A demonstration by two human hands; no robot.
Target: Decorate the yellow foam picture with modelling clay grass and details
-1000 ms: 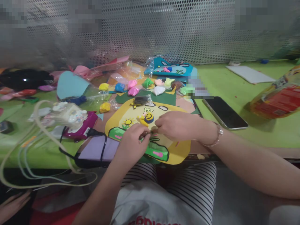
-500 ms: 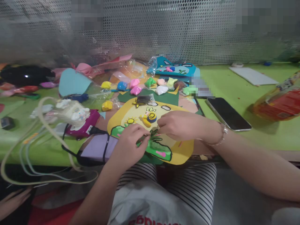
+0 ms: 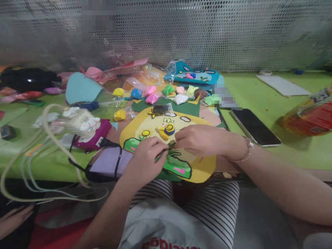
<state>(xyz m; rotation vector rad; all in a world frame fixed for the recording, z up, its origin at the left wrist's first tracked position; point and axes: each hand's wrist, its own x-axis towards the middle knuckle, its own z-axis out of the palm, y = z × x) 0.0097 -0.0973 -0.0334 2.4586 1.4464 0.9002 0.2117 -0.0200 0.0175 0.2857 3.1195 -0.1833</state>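
A yellow paper cutout lies at the table's front edge, bearing green shapes with dark outlines and a small sun. On its middle sits a yellow and blue clay snail figure. My left hand rests over the lower part of the cutout, thumb and fingers pinched together at a dark green bit too small to make out. Close beside it, my right hand has its fingertips pressed together just below the snail; what they hold is hidden. A dark packet lies at the cutout's top edge.
Behind the cutout lie several bagged clay lumps and a blue cutout. To the right are a phone, a bottle and a white board. A magenta device with looped tubing stands left. Another person's hand shows lower left.
The whole view has shifted slightly, moving the table items a little to the right. Both my hands stay pinched close together over the cutout, with only small finger movement.
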